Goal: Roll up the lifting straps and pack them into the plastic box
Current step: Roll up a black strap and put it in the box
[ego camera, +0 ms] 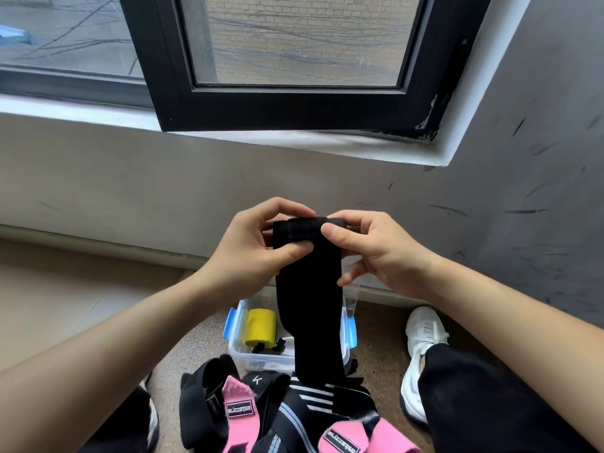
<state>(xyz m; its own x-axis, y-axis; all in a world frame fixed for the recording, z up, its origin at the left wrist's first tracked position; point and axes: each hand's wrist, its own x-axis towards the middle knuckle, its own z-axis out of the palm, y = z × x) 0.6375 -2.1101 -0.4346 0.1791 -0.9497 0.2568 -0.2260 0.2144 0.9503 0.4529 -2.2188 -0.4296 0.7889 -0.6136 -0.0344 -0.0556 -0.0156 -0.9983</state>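
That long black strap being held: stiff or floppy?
Probably floppy: the black strap hangs limp from the left hand and right hand toward the plastic box. Likely light, since fingertips alone hold it. Its rolled top may unwind if released.

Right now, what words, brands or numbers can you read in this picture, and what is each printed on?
"BLIZZSTAR": black label on the left pink fabric strap.
"BLIZZSTAR": black label on the right pink fabric strap.
Sideways label on the black strap beside the left one: too small to read.
White mark on the black fabric piece between them: a logo, no letters.
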